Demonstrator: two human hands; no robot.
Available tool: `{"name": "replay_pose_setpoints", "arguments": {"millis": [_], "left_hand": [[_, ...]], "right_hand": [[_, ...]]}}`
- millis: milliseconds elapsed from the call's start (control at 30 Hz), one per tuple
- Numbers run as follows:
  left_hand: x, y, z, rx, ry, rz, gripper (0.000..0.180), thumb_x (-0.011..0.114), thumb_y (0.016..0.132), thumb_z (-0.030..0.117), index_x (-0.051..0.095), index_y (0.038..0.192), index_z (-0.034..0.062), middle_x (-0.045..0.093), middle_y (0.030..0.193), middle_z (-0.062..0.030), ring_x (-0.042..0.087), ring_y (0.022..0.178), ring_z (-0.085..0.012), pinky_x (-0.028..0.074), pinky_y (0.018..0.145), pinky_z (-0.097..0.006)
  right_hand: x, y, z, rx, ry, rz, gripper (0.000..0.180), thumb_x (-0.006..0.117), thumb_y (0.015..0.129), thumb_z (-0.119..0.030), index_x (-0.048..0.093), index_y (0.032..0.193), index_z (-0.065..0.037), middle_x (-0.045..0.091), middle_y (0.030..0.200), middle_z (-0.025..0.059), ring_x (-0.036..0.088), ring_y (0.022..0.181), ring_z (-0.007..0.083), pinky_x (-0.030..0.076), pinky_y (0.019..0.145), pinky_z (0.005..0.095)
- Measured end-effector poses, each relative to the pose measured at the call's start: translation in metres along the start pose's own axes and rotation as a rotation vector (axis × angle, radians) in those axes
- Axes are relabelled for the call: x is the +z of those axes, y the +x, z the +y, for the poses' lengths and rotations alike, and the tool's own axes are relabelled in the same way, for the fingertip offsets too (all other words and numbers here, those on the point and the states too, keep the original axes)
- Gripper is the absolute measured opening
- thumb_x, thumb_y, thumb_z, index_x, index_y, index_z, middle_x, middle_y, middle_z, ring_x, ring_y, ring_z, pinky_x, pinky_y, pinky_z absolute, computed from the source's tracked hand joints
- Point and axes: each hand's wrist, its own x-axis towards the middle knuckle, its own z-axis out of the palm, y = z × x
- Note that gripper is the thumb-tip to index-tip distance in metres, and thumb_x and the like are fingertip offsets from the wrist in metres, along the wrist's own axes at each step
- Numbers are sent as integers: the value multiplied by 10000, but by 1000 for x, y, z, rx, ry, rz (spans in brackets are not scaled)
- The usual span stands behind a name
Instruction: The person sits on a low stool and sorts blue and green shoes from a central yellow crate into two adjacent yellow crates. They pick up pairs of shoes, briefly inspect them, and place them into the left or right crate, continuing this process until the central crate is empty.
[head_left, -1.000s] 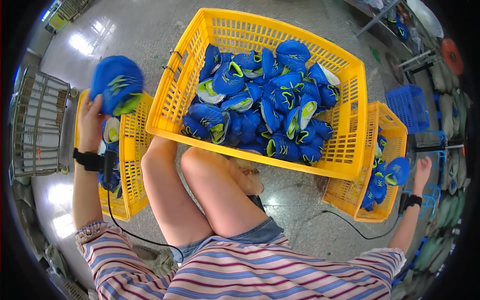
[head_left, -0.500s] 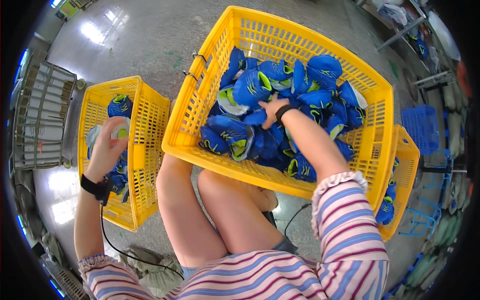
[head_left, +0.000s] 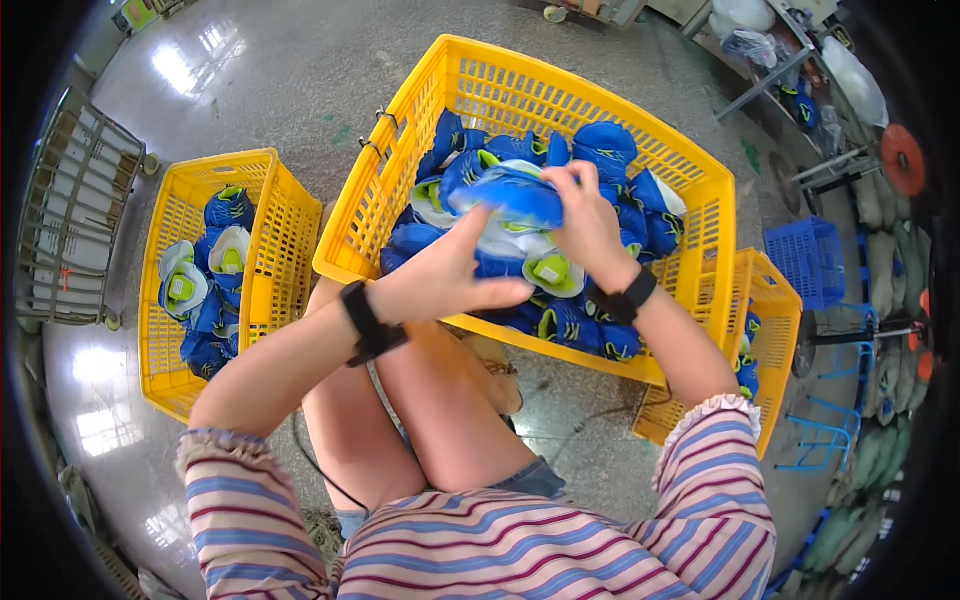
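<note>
A blue shoe upper [head_left: 512,200] with white lining, smeared by motion, is held above the large yellow crate [head_left: 690,290]. My right hand [head_left: 592,225] grips its right end, fingers bent over the top. My left hand [head_left: 445,275] is at the upper's lower left, thumb and fingers spread apart; its fingertips overlap the upper's edge, and whether they touch it I cannot tell. Beneath both hands lies a pile of similar blue uppers [head_left: 605,145] with lime-green linings, partly hidden by my hands and forearms.
At the left stands a smaller yellow crate [head_left: 275,270] holding several blue uppers [head_left: 228,255]. Another yellow crate [head_left: 780,330] sits at the right, partly behind the large one. Beyond it are a blue basket [head_left: 805,260] and a blue stool [head_left: 825,435]. A cable [head_left: 310,455] hangs near my left leg.
My left hand has come from the left crate to the large one. My right hand has lifted a blue upper out of the pile. The view has shifted slightly.
</note>
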Motion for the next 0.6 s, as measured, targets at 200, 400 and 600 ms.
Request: {"name": "replay_pose_setpoints", "arguments": {"millis": [200, 400, 600], "left_hand": [[38, 67, 12, 189, -702, 567, 256, 559, 851, 76, 504, 1087, -5, 593, 906, -51, 548, 722, -89, 480, 625, -247], [-2, 44, -7, -82, -896, 686, 284, 488, 908, 128, 442, 1182, 68, 589, 1021, -53, 592, 818, -162, 506, 635, -286], [-58, 3, -28, -44, -526, 647, 259, 503, 901, 138, 464, 1132, 27, 598, 975, -59, 600, 754, -140, 514, 595, -252]], "right_hand": [[-3, -44, -90, -95, 472, 264, 453, 578, 663, 12, 446, 1095, 3, 452, 1025, 198, 517, 832, 396, 474, 668, 416], [4, -44, -34, -314, 239, -206, 288, 561, 694, -42, 583, 980, -66, 611, 955, 135, 581, 904, 298, 485, 735, 389], [12, -11, 47, -20, 86, -568, 329, 622, 702, -203, 590, 1003, -76, 630, 945, 154, 590, 914, 314, 478, 766, 407]]}}
